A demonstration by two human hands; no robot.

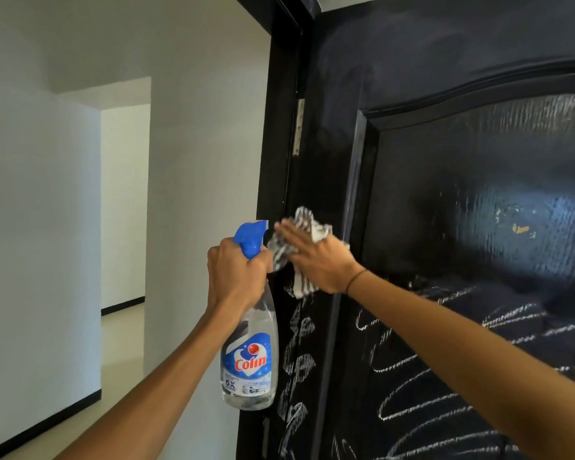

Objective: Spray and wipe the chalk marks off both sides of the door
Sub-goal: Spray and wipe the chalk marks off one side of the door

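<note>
Head view, looking forward along both forearms at a dark door (445, 180) standing beside its black frame (276, 134).

Left hand (236, 277): fingers curled tight round the neck of a clear spray bottle (249, 356), just under the blue trigger head (251, 239). Bottle upright, held in the air just in front of the frame edge; label reads "Colin" (blue and red print, some clear liquid visible low in the body). Whether a finger sits on the trigger cannot be told from behind.

Right hand (316, 260): fingers straight and laid flat, palm pressing a striped grey-and-white cloth (301, 240) against the door's left stile, close to the hinge side. Cloth bunched, showing above and below the hand; its left edge lies right beside the bottle's nozzle. A thin dark band (356, 280) circles the right wrist.

Door surface: upper panel looks smeared and glossy, with a bluish sheen and a few small pale flecks. Chalk marks (412, 376) cover the lower part below the right forearm: white looping scribbles on the panel, denser hatching down the stile under the cloth.

A metal hinge (300, 127) shows between door and frame, above the hands. To the left, white walls (63, 194) and a passage with a pale floor and dark skirting.
</note>
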